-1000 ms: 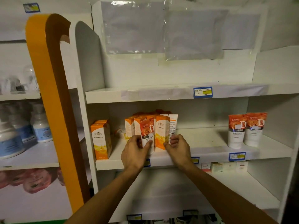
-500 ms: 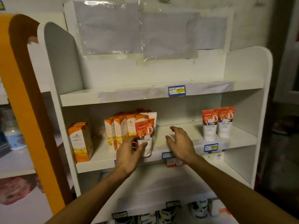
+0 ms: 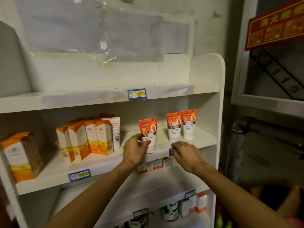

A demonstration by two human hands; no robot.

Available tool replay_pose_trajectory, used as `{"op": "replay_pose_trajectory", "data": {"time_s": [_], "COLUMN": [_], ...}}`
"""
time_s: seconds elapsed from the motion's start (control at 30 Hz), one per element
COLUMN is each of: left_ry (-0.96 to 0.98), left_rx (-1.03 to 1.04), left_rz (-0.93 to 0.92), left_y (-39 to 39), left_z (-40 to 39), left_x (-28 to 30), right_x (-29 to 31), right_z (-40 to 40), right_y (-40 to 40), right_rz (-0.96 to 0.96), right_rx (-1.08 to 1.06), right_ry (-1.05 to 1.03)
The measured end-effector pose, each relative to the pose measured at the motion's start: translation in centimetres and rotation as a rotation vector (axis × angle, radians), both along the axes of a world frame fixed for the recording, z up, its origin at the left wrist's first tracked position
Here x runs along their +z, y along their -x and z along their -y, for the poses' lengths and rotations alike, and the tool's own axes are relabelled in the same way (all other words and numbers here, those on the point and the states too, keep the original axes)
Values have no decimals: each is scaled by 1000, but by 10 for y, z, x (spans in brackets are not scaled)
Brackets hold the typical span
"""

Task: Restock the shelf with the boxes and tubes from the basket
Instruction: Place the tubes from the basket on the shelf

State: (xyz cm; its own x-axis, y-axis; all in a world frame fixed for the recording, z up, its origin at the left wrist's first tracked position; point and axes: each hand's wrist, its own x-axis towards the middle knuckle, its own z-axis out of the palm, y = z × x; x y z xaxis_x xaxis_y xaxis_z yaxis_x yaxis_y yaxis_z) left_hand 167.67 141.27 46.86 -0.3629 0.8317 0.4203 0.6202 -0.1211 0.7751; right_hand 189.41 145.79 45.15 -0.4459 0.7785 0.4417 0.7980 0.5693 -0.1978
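The middle shelf (image 3: pixel 105 163) has open room between the orange boxes (image 3: pixel 88 139) on the left and two tubes (image 3: pixel 181 124) near the right wall. In that gap, close to the front edge, the left hand (image 3: pixel 136 149) holds an upright rose tube (image 3: pixel 148 130), fingers and thumb curled round its white lower part. The right hand (image 3: pixel 185 153) rests at the shelf's front edge, fingers bent and holding nothing

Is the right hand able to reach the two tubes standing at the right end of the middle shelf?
Probably yes. The right hand holds nothing and rests at the shelf edge, just below the two tubes. Nothing stands between them. The left hand grips a third tube further left, out of the way.
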Motion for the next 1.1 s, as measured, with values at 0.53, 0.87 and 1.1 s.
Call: {"op": "replay_pose_trajectory", "data": {"time_s": [0.53, 0.87, 1.1], "left_ry": [57, 100, 64], "left_rx": [0, 1, 113], "left_rz": [41, -553, -603], "left_y": [-24, 40, 99], "left_z": [-51, 52, 104], "left_x": [-5, -11, -6], "right_x": [-31, 1, 2], "right_z": [-19, 3, 52], "right_y": [-13, 12, 104], "right_rz": [-53, 128, -306], "right_rx": [-5, -10, 203], "right_ry": [6, -14, 127]}}
